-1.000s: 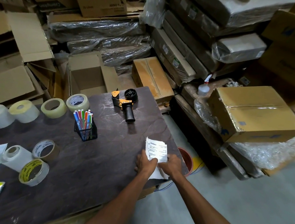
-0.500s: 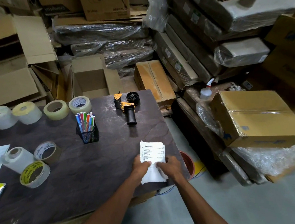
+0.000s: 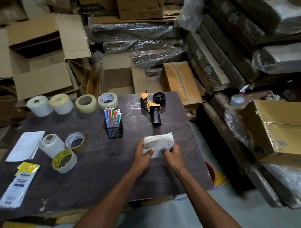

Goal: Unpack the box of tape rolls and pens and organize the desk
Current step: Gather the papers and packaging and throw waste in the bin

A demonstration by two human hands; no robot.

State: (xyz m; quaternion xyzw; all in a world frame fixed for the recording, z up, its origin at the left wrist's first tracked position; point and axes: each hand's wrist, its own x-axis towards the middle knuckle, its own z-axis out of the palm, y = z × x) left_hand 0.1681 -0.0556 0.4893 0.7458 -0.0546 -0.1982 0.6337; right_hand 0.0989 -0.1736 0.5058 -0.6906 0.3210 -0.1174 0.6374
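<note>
Both hands, the left hand and right hand, pinch a loose paper stack at centre frame above the surface; a slack grip could spill sheets off its near edge.

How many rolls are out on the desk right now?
7. Four along the far left edge. Three clustered nearer on the left. None looks hidden.
</note>
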